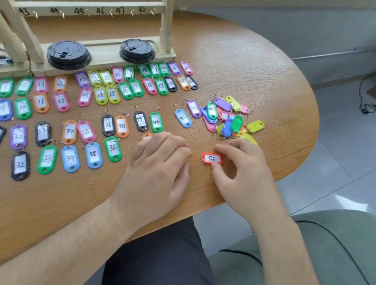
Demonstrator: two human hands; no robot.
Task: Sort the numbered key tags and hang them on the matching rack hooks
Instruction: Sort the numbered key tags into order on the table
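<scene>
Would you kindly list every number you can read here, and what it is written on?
"37": red tag the right hand pinches.
"36": green tag.
"38": orange tag.
"42": blue tag.
"32": black tag.
"46": rack rail.
"47": same rail.
Also numbered: other laid-out tags; far-left ones blur.
Unreadable: piled tags.
Too small: embossing on black lids.

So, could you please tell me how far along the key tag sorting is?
Done: most tags lie face up in numbered rows. In hand: the right hand pinches the red tag 37 on the table; the left hand rests nearby. Left: the mixed pile is unsorted, and the rack hooks 43 to 48 in view hang bare.
</scene>
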